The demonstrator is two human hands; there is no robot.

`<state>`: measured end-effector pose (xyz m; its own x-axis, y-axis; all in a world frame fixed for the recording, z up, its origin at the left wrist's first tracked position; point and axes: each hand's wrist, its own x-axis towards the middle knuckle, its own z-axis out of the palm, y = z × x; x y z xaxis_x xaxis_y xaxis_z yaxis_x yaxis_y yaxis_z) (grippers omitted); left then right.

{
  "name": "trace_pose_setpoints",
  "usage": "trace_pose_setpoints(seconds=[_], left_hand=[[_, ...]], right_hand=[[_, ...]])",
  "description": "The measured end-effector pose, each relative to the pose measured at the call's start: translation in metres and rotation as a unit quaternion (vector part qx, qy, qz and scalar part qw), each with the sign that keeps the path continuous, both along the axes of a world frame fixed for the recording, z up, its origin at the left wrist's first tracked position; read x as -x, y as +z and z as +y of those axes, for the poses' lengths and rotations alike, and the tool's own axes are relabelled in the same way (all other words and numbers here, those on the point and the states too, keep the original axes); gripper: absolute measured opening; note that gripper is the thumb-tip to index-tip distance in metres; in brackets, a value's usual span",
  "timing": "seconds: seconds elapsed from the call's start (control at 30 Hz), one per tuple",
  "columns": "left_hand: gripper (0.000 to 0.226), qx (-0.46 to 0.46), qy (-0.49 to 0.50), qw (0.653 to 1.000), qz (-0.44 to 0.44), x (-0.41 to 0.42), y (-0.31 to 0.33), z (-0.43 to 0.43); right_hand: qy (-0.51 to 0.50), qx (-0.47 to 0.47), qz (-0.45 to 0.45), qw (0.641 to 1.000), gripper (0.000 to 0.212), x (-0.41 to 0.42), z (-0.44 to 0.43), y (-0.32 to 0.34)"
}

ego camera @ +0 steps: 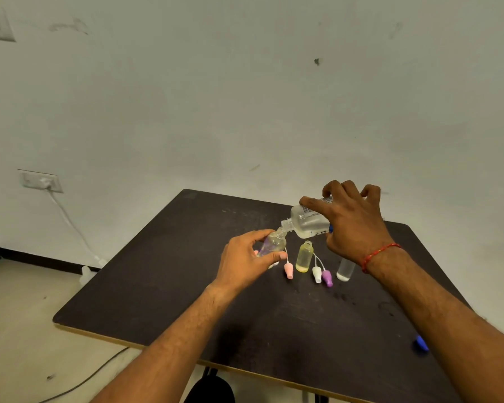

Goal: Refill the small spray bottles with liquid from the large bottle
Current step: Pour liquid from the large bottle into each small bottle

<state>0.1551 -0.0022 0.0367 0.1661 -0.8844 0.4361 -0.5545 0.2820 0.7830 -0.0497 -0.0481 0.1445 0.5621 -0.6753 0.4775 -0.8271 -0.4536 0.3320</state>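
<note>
My right hand (352,225) grips the large clear bottle (307,223), tipped over to the left with its open neck meeting the mouth of a small purple-tinted spray bottle (272,244). My left hand (243,261) holds that small bottle, tilted, just above the dark table (186,286). An open yellow small bottle (304,256) stands upright in the middle. A clear small bottle (345,270) stands partly hidden behind my right wrist. Pink (288,270), white (317,274) and purple (327,277) spray heads lie on the table in front of the bottles.
A blue cap (421,343) lies near the table's right front edge, beside my right forearm. A wall stands close behind the table. A white cable (70,225) runs from a wall socket down to the floor on the left. A dark seat (210,388) shows under the front edge.
</note>
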Motion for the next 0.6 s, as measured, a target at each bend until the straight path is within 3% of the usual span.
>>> trace_pose_setpoints(seconds=[0.6], left_hand=[[0.052,-0.011,-0.006,1.000,0.009,-0.0006,-0.0026,-0.0022]], right_hand=[[0.015,0.015,0.001,1.000,0.084,-0.0018,-0.0011,0.0006]])
